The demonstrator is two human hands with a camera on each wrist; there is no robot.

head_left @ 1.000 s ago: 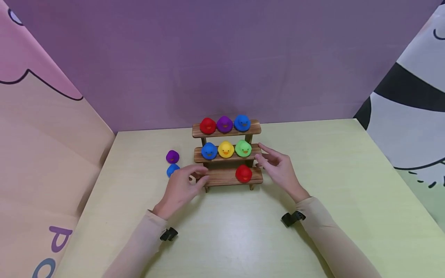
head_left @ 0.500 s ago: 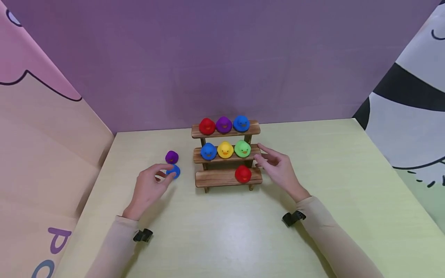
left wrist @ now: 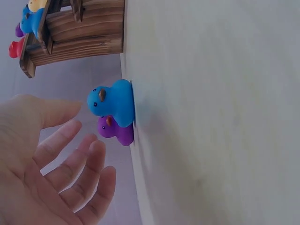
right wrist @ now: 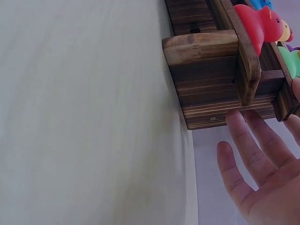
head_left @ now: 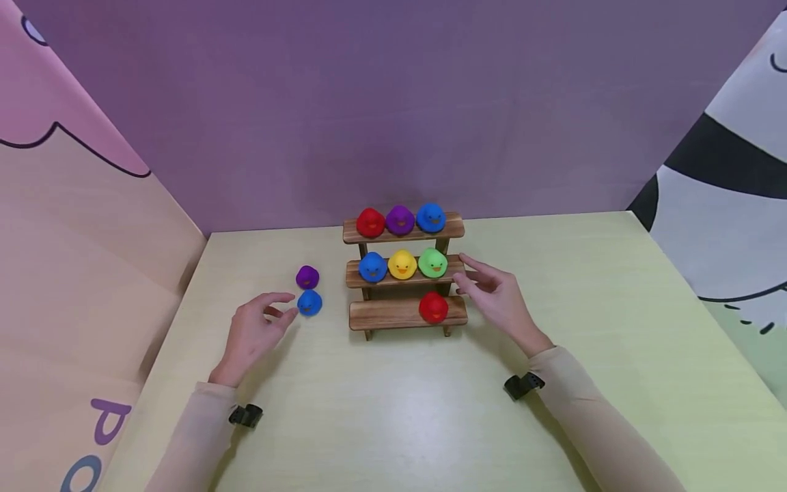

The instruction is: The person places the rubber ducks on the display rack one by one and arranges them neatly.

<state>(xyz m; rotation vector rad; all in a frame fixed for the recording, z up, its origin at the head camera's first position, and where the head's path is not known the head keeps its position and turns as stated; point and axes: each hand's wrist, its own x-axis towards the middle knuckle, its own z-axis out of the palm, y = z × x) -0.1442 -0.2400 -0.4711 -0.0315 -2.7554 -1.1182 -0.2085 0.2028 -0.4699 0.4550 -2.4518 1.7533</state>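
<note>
My left hand [head_left: 255, 331] holds nothing, its thumb and fingers spread beside a blue rubber duck [head_left: 310, 303] on the table. In the left wrist view a gap shows between the thumb and that blue duck. A purple rubber duck [head_left: 307, 277] sits right behind it. My right hand [head_left: 501, 304] grips the right end of the middle step of a three-step wooden display shelf [head_left: 384, 315], thumb at the front and index finger at the back. Its other fingers extend past the shelf's side in the right wrist view. A red rubber duck [head_left: 433, 308] sits at the right of the lowest step.
Red [head_left: 370, 223], purple [head_left: 400, 220] and blue [head_left: 431, 218] ducks line the top step. Blue [head_left: 372, 267], yellow [head_left: 402, 264] and green [head_left: 433, 263] ducks line the middle one. A purple backdrop [head_left: 393, 116] rises behind the table [head_left: 393, 410].
My left hand has moved left from the shelf's lowest step to beside the blue duck on the table, drawing slightly back from it lately. The right hand stays at the shelf.
</note>
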